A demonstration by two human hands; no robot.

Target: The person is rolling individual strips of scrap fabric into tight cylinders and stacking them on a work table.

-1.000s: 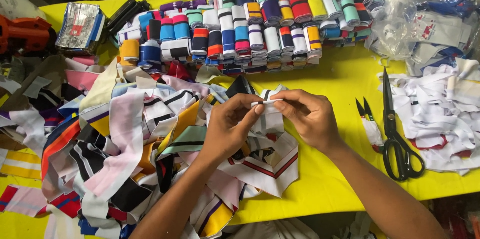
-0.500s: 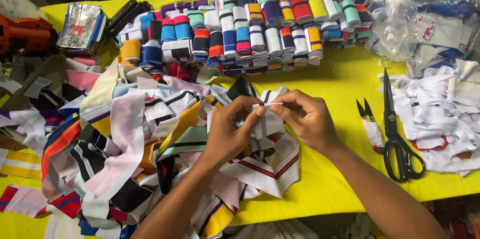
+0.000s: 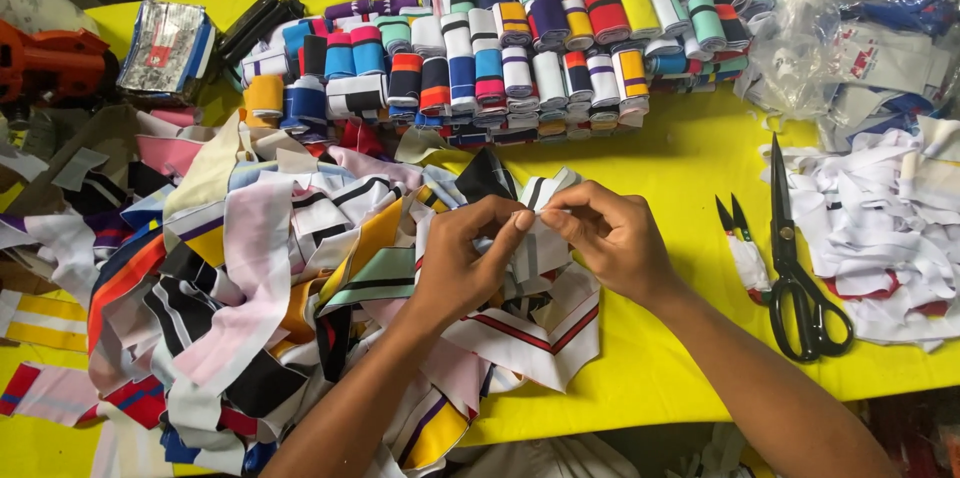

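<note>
A small white strip of fabric point(image 3: 530, 238) sits pinched between two bare hands near the middle of a yellow table point(image 3: 690, 168). The left hand point(image 3: 462, 260) grips it between thumb and curled fingers; the right hand point(image 3: 615, 238) closes on the same strip from the right, fingertips touching those of the left. Both hands hover just above a loose heap of striped fabric pieces point(image 3: 260, 268), in white, pink, orange, black and green, that spreads across the left and near part of the table.

On the far side lies a tidy stack of folded striped collars point(image 3: 520, 48), in many colours, set in rows. To the right of the hands, black scissors point(image 3: 795, 258) lie on the table, with small thread snips point(image 3: 735, 223) just beside them. Further right is a pile of white fabric scraps point(image 3: 880, 228), and beyond it clear plastic bags point(image 3: 850, 38).
</note>
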